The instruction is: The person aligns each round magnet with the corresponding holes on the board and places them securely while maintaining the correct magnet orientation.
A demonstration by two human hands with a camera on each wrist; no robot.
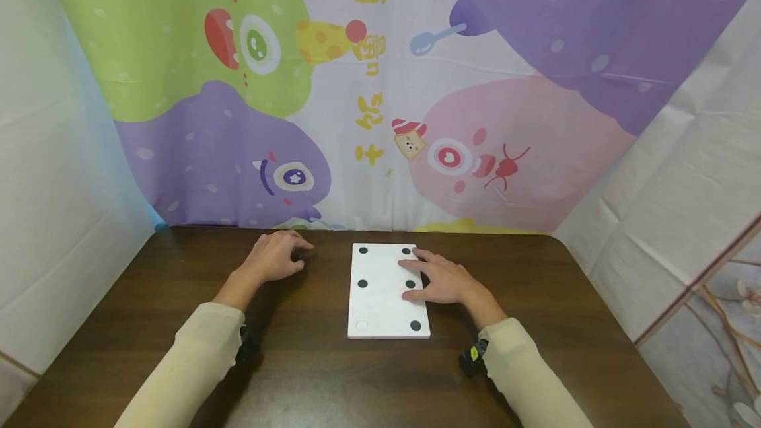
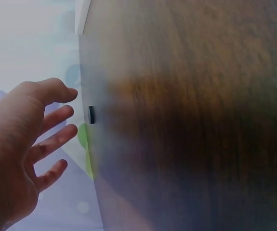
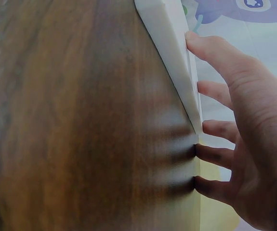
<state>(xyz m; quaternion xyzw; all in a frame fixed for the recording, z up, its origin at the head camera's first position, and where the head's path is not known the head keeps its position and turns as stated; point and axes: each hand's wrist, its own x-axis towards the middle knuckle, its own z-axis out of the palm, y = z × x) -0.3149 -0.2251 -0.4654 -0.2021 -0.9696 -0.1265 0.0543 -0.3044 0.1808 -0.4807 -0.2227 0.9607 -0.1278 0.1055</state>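
On the table lies a white board [image 1: 386, 306] with several round black discs [image 1: 415, 325] set in two columns. A pale round recess [image 1: 361, 325] without a disc shows at its near left corner. My right hand [image 1: 447, 281] spreads over the board's right edge; in the right wrist view the thumb touches the board [image 3: 169, 43] and the lower fingertips reach the table beside it. My left hand [image 1: 276, 256] hovers left of the board, fingers loosely bent around a loose black disc [image 2: 91, 114] that stands apart from them on the table.
The brown wooden table [image 1: 333, 382] ends at a printed cartoon curtain [image 1: 368, 203] behind the board. Pale panels [image 1: 642, 216] flank it on both sides. Dark wrist cameras [image 1: 473, 356] sit beneath the sleeves.
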